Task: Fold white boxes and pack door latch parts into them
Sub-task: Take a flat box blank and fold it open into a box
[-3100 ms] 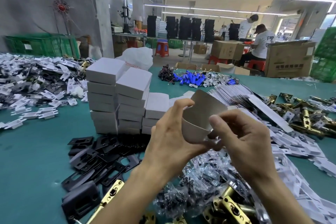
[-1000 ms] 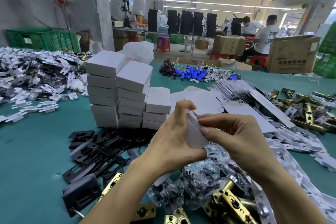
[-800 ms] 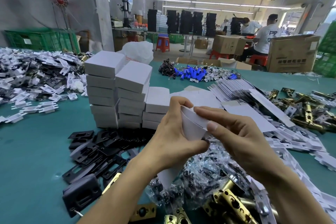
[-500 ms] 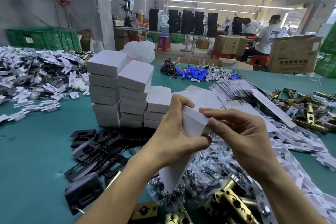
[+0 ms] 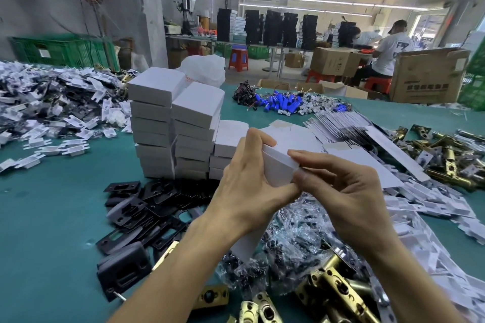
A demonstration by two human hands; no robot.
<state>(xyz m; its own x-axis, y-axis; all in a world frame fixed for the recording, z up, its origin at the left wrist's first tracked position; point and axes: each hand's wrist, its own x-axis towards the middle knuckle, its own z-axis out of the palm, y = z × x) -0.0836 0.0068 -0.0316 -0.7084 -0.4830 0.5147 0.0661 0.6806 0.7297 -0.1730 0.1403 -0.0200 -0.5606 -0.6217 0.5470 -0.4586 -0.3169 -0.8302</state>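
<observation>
A wide green desk (image 5: 47,217) is spread with stock. A stack of finished boxes (image 5: 178,123) stands at its middle, and a fan of flat blanks (image 5: 341,126) lies to the right of it. Black plates (image 5: 147,207) are heaped on the near left. Clear bags of small dark parts (image 5: 296,233) and brass latch bodies (image 5: 338,294) are piled at the near edge. Above these, in mid-air and clear of the desk, one white box (image 5: 278,168) is held between both hands. It is only partly formed. It is grasped by the left hand (image 5: 246,189), with the thumb underneath and the fingers (image 5: 258,136) curled over its far top edge. Its right end is pinched by the right hand (image 5: 346,191) between thumb and forefinger. The step in hand is judged to be the closing of this end, with nothing yet packed. For a clean result, the body should be kept square by the left hand while the end flap is creased sharply along its score. The flap should then be tucked fully inside so that no corner is left proud. Light pressure is advised, since thin card of this kind is likely to buckle or tear at the corner. The opposite end, hidden behind the left wrist, cannot be judged and should be checked before a latch is dropped in.
</observation>
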